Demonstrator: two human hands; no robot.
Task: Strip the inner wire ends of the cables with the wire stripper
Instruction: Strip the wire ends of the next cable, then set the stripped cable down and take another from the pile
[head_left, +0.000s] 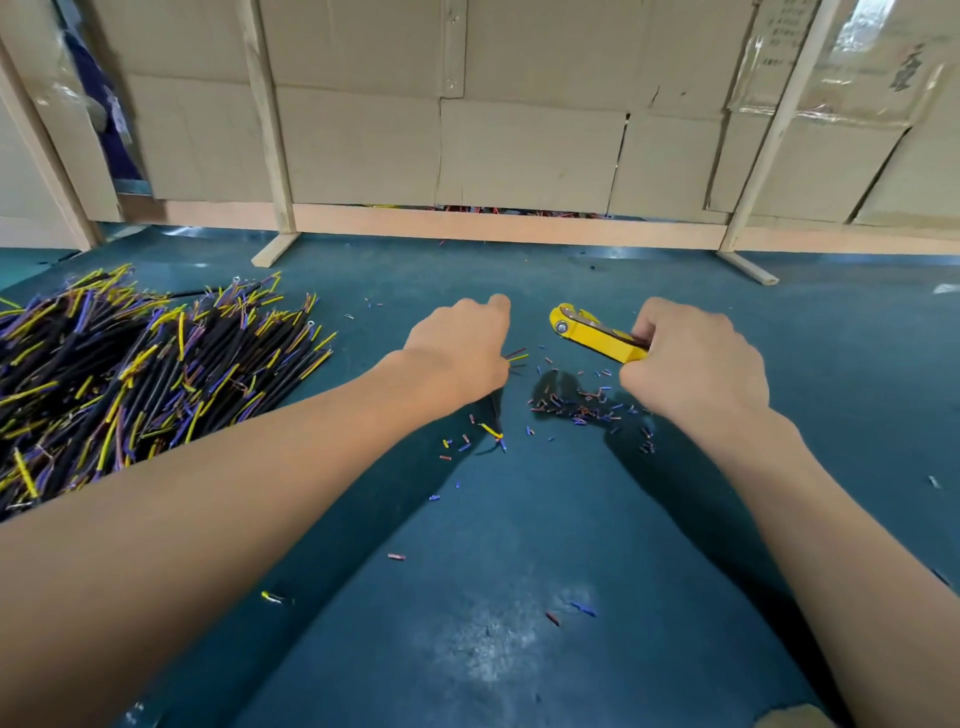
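right hand (693, 366) curled round the handles of one yellow wire stripper (597, 335); fingers wrap the handle end, so the grip is closed on the tool. the stripper's head sticks out of the fist away from the palm, toward the left hand. its long axis runs on a slant, handle end near and to the right inside the fist, head farther off and to the left. the silver pivot bolt shows just behind the head. whether the cutting jaws are parted or together cannot be told.

left hand (460, 353) fingers curled under, back of hand up, gripping one cable (496, 410). three thin inner wire ends (518, 357) poke out of the fist on its right side, pointing at the stripper hand but not touching the tool; a gap of mat lies between wire tips and stripper. the cable's black sheath leaves the heel of the left hand and runs toward the person, ending in a short yellow and blue tip.

insulation scraps (582, 402), too many to count, lie on the blue mat (519, 545), mostly below the stripper hand.

pile of cables (140, 379), too many to count, lies well left of the left forearm, black sheaths with yellow, blue and brown ends.
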